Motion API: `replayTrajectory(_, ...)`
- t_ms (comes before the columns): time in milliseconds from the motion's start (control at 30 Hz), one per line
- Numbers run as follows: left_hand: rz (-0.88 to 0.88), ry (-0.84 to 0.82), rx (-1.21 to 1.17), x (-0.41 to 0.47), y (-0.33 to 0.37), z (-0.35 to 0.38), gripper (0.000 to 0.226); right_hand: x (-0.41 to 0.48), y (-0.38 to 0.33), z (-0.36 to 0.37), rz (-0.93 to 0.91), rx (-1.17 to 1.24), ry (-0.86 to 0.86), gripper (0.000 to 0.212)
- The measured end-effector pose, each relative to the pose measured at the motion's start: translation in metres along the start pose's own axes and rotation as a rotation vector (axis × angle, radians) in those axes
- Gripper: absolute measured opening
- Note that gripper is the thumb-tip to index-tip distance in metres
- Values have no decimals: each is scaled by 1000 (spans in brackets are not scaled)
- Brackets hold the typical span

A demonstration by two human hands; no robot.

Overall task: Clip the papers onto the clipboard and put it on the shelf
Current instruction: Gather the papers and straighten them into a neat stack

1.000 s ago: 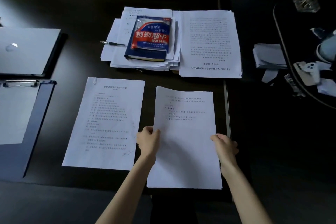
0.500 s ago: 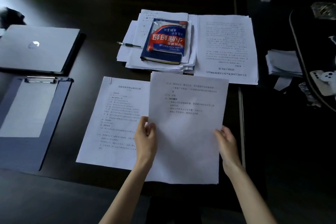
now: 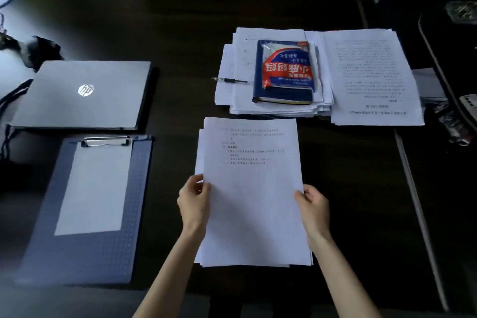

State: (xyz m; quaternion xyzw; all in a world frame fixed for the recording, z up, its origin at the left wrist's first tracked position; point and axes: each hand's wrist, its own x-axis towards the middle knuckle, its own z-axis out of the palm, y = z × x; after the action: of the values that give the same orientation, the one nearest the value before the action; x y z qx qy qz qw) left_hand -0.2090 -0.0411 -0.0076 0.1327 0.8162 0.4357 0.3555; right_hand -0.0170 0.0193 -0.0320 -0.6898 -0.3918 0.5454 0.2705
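Observation:
A small stack of white printed papers (image 3: 251,188) lies on the dark desk in front of me, sheets roughly squared on one another. My left hand (image 3: 195,201) grips the stack's left edge and my right hand (image 3: 313,208) grips its right edge. To the left lies a dark blue clipboard (image 3: 85,248) with a metal clip (image 3: 105,141) at its top; a white sheet (image 3: 94,188) sits under the clip. The clipboard is about a hand's width left of my left hand. No shelf is in view.
A closed grey laptop (image 3: 82,93) lies behind the clipboard. Further back sits a pile of loose papers (image 3: 371,75) with a blue book (image 3: 284,72) and a pen (image 3: 229,80) on it. Dark clutter and a black curved table edge (image 3: 438,70) stand at the right.
The sheet in my hands has moved left and now lies over the other printed sheet, forming one stack. The camera view has shifted left, bringing the whole clipboard and laptop into view.

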Motion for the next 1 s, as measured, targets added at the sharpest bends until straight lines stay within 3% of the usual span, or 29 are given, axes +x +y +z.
replayTrajectory(333,-34,-203,122,29,-17,-31,30,-21,14,43,-4,-232,172,22)
replayTrajectory(567,-12,-219,263,29,-20,-35,45,-29,20,45,-83,-432,191,31)
replayTrajectory(700,-85,-297,149,28,-16,-32,52,-36,12,50,-39,-384,69,37)
replayTrajectory(900,-141,-270,104,26,-16,-27,51,-29,9,49,123,-281,102,40)
replayTrajectory(1000,-133,-281,111,22,-19,-26,48,-29,6,49,137,-319,122,28)
